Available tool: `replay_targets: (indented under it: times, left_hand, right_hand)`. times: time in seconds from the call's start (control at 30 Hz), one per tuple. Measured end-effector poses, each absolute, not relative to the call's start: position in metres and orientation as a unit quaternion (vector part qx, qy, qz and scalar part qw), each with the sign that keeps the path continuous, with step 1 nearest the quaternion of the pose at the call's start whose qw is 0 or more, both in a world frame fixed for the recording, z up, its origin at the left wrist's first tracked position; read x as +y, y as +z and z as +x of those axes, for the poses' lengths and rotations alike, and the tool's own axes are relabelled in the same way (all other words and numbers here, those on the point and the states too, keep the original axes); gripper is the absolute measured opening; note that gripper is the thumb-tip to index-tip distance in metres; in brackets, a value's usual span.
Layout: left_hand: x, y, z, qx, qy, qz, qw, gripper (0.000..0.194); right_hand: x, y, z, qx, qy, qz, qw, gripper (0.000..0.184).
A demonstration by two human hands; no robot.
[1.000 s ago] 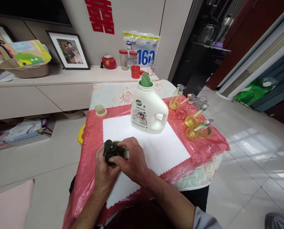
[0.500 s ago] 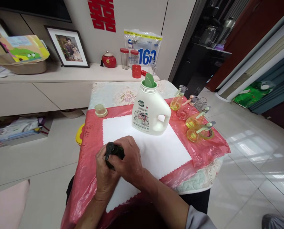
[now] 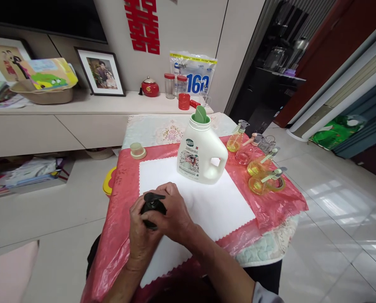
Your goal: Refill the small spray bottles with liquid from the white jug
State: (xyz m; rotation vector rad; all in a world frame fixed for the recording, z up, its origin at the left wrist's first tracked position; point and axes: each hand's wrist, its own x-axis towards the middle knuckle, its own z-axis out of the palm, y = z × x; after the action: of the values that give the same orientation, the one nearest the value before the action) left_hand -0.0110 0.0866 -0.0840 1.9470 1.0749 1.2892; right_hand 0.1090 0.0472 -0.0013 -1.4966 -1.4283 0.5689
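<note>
A dark pump bottle (image 3: 154, 203) is held upright in both hands above the near left part of a white cloth (image 3: 222, 212). My left hand (image 3: 139, 229) wraps its left side. My right hand (image 3: 174, 214) grips the right side, with the thumb across the front near the black pump head. The bottle's lower body is hidden by the hands. Beyond them stands a white detergent jug (image 3: 202, 153), uncapped, with a green spout in its mouth. Its pale cap (image 3: 138, 150) lies on the red plastic sheet (image 3: 121, 210) to the left.
Several clear pump bottles (image 3: 258, 183) with yellow or pinkish liquid stand at the table's right, beside a roll of tape (image 3: 280, 184). Behind the table, a low cabinet (image 3: 112, 103) bears red-lidded jars (image 3: 170, 86), a red pot (image 3: 150, 87) and picture frames. A yellow stool (image 3: 107, 182) is at the left.
The pump head has turned: its nozzle pointed toward me and now points right. Both hands still hold the bottle. The whole view has shifted slightly, so the scene sits a little lower and farther right.
</note>
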Motion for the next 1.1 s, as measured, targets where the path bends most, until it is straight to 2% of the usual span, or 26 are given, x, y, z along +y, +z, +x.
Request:
replay_targets:
  times: [0.1,0.27,0.37,0.53,0.67,0.8,0.97,1.1]
  left_hand:
    - [0.085,-0.083,-0.011,0.382,0.498,0.739,0.243,0.07]
    - [0.082,-0.084,-0.012,0.379,0.497,0.74,0.249,0.077]
    - [0.083,-0.085,-0.012,0.378,0.49,0.744,0.253,0.073]
    - [0.085,-0.086,-0.011,0.362,0.509,0.749,0.221,0.072]
    - [0.083,-0.087,-0.01,0.369,0.51,0.745,0.219,0.071]
    - [0.081,-0.089,-0.009,0.375,0.507,0.74,0.236,0.076]
    - [0.081,-0.086,-0.008,0.377,0.506,0.737,0.243,0.068]
    - [0.08,-0.084,-0.006,0.391,0.49,0.74,0.243,0.06]
  right_hand:
    - [0.048,-0.004,0.111,-0.566,0.239,-0.621,0.487,0.056]
    - [0.045,0.005,0.124,-0.626,0.268,-0.554,0.479,0.038]
    - [0.047,0.003,0.121,-0.624,0.249,-0.562,0.483,0.041]
    - [0.05,-0.004,0.111,-0.598,0.212,-0.607,0.478,0.035]
    - [0.045,0.0,0.116,-0.623,0.23,-0.576,0.476,0.046]
    - [0.039,0.003,0.122,-0.632,0.255,-0.541,0.492,0.048]
    - [0.041,0.004,0.121,-0.644,0.269,-0.524,0.488,0.041]
    - [0.042,0.003,0.114,-0.613,0.223,-0.592,0.473,0.037]
